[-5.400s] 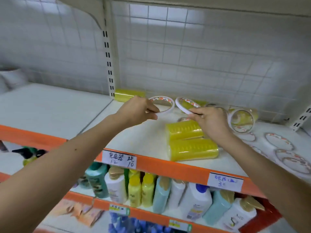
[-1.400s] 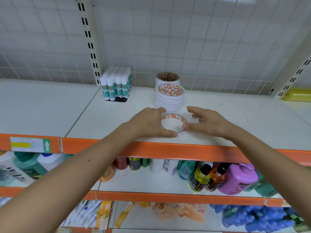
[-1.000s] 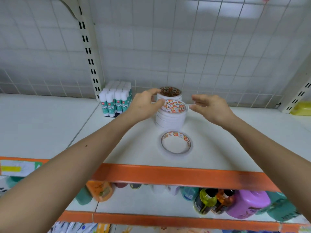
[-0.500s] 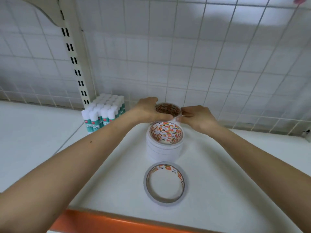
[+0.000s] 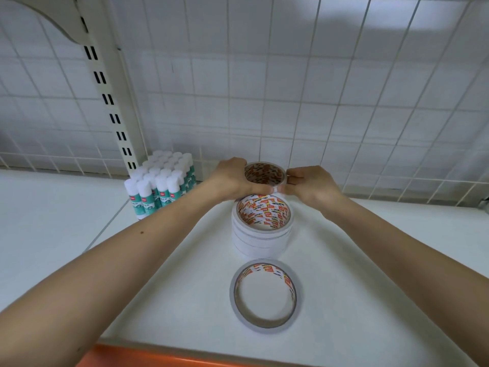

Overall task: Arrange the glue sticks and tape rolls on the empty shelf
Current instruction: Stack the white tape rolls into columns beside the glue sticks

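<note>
Both arms reach to the shelf [image 5: 370, 260] rear: left hand [image 5: 232, 181] and right hand [image 5: 309, 185] clasp the rear tape stack [image 5: 265, 175] from either side; its lower rolls are hidden behind the front stack [image 5: 262, 229].

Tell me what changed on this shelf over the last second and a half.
Both hands let go of the single tape roll by the front edge and moved back to the rear tape stack; the left hand and right hand now grip its top from either side. The single roll, the nearer tape stack and the glue sticks stayed put.
</note>
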`<state>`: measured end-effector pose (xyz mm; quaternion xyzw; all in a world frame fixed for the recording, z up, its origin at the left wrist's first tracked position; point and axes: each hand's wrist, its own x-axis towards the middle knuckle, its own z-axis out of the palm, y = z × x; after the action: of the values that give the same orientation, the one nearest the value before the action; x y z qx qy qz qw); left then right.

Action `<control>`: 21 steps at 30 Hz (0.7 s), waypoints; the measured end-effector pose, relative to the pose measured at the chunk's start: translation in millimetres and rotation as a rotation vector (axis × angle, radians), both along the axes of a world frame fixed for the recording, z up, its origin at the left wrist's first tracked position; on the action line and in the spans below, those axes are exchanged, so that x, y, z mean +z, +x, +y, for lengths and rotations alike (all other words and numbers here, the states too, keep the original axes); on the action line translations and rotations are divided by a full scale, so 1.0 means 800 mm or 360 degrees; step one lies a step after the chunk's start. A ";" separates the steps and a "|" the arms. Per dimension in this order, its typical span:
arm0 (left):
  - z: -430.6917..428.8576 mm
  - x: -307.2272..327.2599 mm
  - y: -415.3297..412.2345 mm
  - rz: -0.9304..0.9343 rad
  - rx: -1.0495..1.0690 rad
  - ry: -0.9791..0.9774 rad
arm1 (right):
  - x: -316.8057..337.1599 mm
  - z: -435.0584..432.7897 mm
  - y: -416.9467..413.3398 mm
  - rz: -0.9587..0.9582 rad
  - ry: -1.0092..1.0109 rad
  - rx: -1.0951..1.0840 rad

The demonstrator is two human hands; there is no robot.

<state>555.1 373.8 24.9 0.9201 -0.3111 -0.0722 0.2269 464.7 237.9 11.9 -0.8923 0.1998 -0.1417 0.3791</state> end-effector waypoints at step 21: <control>0.004 -0.018 -0.030 0.0454 0.0015 -0.0513 | -0.006 0.002 -0.004 -0.0048 0.0309 -0.0062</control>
<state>531.3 376.7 10.3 0.8538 -0.2792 -0.1499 0.4131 461.5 239.3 7.3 -0.8451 0.2242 -0.1424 0.4639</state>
